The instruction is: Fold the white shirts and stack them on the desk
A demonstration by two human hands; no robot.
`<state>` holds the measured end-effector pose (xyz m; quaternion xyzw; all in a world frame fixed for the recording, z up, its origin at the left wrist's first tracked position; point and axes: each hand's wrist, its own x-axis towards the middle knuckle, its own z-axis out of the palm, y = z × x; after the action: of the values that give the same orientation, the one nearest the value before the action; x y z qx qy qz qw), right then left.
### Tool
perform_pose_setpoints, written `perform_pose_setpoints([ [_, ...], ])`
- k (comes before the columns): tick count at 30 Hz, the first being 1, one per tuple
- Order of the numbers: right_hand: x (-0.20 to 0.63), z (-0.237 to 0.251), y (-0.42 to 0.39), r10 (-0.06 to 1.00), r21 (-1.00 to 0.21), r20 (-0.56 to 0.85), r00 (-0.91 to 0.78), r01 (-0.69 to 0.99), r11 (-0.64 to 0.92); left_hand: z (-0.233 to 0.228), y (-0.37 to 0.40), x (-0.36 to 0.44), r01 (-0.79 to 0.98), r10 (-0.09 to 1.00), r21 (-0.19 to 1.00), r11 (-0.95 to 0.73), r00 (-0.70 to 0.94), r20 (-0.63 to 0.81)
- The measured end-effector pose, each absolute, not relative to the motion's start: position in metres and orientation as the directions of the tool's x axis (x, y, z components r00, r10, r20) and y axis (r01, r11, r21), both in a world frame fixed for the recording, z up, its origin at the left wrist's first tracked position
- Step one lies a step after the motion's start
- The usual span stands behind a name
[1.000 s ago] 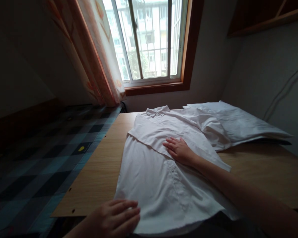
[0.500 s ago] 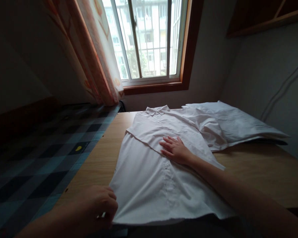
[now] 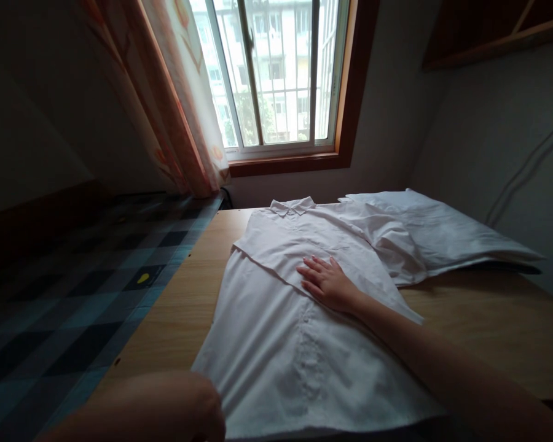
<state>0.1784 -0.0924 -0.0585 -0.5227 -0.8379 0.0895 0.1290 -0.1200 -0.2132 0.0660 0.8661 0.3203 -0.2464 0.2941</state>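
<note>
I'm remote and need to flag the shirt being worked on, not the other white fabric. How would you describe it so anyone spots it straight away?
Start at the window and drop to the wooden table below it. The white shirt lies flat along the table's left half, collar toward the window, with the right hand pressed on its chest and the left hand at its near hem corner. Unlike the white bundle to its right, it shows a collar and button placket.

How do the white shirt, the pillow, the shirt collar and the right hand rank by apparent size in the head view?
1. white shirt
2. pillow
3. right hand
4. shirt collar

The collar lies farther from the camera than the right hand, so the last two places are unsure.
</note>
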Motion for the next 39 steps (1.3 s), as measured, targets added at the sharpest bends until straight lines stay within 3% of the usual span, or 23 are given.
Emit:
perform_pose_setpoints([
  [2,0.178,-0.06,-0.092,0.9,-0.282,0.122,-0.418,0.855,0.435,0.079,-0.192,-0.098,0.611,0.41,0.435,-0.662,0.781,-0.472],
  [4,0.179,-0.061,-0.092,0.899,-0.28,0.126,-0.42,0.854,0.438,0.075,-0.167,-0.069,0.5,0.462,0.468,-0.729,0.863,-0.203],
  [7,0.179,-0.064,-0.092,0.891,-0.282,0.14,-0.431,0.846,0.453,0.034,-0.132,-0.025,0.491,0.566,0.318,-0.811,0.795,0.219],
  [9,0.18,-0.067,-0.091,0.889,-0.286,0.155,-0.43,0.842,0.457,-0.005,-0.116,-0.007,0.565,0.601,0.211,-0.797,0.714,0.359],
  [11,0.18,-0.07,-0.089,0.891,-0.298,0.187,-0.415,0.84,0.454,-0.038,-0.109,0.0,0.602,0.617,0.162,-0.782,0.709,0.341],
  [14,0.181,-0.075,-0.084,0.906,-0.319,0.258,-0.336,0.856,0.408,-0.059,-0.113,-0.004,0.704,0.723,0.171,-0.69,0.656,0.217],
  [19,0.182,-0.079,-0.082,0.934,-0.283,0.254,-0.25,0.904,0.319,-0.047,-0.117,-0.014,0.799,0.813,0.147,-0.583,0.575,0.093],
  [25,0.185,-0.073,-0.085,0.943,-0.257,0.208,-0.261,0.915,0.31,-0.042,-0.074,-0.039,0.961,0.965,0.092,-0.262,0.26,0.035],
  [29,0.186,-0.07,-0.086,0.948,-0.26,0.189,-0.257,0.918,0.3,-0.041,-0.053,-0.059,0.984,0.986,0.064,-0.168,0.167,0.026],
  [39,0.19,-0.07,-0.086,0.933,-0.28,0.213,-0.29,0.897,0.343,-0.04,-0.037,-0.113,0.98,0.98,0.034,-0.195,0.194,0.037],
])
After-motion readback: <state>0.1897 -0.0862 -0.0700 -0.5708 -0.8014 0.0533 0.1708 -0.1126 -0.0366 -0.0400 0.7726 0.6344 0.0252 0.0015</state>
